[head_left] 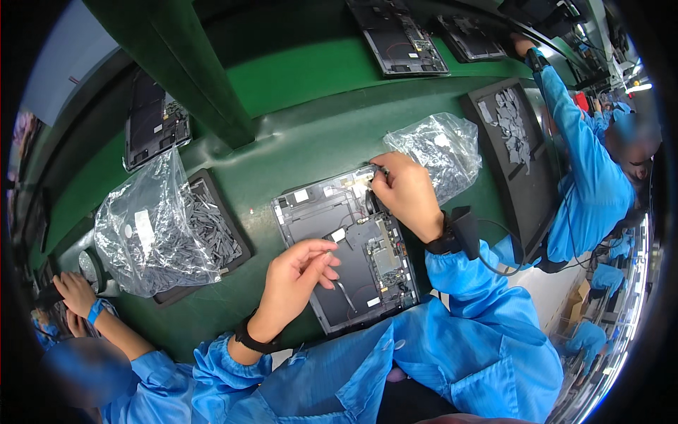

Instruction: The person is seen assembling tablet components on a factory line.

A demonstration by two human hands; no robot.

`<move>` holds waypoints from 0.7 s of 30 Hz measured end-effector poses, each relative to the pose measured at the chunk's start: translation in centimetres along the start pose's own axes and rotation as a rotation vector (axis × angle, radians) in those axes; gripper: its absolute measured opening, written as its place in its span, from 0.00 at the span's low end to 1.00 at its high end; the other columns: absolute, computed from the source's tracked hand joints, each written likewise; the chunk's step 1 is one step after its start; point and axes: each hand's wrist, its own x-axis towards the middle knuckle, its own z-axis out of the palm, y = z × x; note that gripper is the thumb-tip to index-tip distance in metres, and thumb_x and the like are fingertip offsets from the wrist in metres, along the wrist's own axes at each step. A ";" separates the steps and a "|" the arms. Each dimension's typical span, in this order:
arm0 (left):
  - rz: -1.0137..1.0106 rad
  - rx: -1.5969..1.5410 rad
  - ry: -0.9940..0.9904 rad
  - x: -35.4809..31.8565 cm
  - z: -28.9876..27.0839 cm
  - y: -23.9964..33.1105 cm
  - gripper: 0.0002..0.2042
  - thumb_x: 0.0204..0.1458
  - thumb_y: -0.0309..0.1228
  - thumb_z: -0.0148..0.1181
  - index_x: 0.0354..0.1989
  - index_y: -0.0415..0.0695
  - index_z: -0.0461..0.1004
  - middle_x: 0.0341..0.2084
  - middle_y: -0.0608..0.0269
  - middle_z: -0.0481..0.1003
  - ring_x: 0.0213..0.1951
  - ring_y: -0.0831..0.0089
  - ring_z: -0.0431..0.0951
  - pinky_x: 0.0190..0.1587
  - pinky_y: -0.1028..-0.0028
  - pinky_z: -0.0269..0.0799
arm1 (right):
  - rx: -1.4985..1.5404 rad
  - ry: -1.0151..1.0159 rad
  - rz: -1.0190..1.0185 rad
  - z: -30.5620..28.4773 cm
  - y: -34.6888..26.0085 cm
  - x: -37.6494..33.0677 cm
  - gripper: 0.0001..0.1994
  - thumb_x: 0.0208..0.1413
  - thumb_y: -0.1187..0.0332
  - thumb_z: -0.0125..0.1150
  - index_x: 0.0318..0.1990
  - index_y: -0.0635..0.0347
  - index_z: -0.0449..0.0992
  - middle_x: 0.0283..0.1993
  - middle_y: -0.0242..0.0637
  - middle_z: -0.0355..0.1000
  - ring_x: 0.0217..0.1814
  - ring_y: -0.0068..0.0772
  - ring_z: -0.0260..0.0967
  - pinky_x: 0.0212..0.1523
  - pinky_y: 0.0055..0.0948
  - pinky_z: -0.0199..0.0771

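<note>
An opened laptop base (328, 219), dark grey with a bare circuit board along its right side, lies in front of me on the bench. My right hand (409, 194) is at its far right corner, thumb and forefinger pinched around a small dark piece I cannot make out. Over the near left part of the base hovers my left hand (300, 275), fingers curled with the thumb against them; a tiny dark bit shows at the fingertips. Just beyond those fingers, a thin, shiny curved strip (347, 297) shows over the base; whether the hand holds it is unclear.
To the left, a clear plastic bag (145, 226) partly covers a black tray (236, 240) of small dark strips. Another clear bag (441, 152) sits at the far right, beside a black tray (519, 184) of grey pieces. More laptop bases (402, 42) line the green conveyor. Co-workers sit either side.
</note>
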 end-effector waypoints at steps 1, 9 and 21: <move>0.000 0.007 0.001 0.0 0.0 0.0 0.10 0.62 0.22 0.51 0.50 0.34 0.72 0.35 0.55 0.78 0.31 0.75 0.79 0.33 0.76 0.78 | -0.062 0.012 -0.058 0.1 0.0 0.0 0.09 0.47 0.76 0.58 0.37 0.65 0.77 0.32 0.47 0.73 0.33 0.50 0.73 0.34 0.42 0.73; 0.043 0.076 0.030 0.0 0.0 -0.5 0.13 0.63 0.24 0.50 0.53 0.33 0.72 0.36 0.56 0.77 0.34 0.73 0.79 0.36 0.75 0.78 | 0.084 -0.191 0.132 -1.7 0.0 0.9 0.10 0.53 0.67 0.62 0.39 0.64 0.80 0.35 0.46 0.77 0.29 0.43 0.73 0.32 0.35 0.73; 0.122 0.000 0.010 0.8 1.9 2.4 0.15 0.62 0.21 0.49 0.56 0.35 0.59 0.37 0.47 0.77 0.35 0.68 0.80 0.37 0.72 0.79 | -0.133 -0.055 -0.050 -1.1 0.2 0.0 0.08 0.54 0.67 0.61 0.40 0.58 0.75 0.36 0.39 0.75 0.39 0.47 0.74 0.38 0.41 0.73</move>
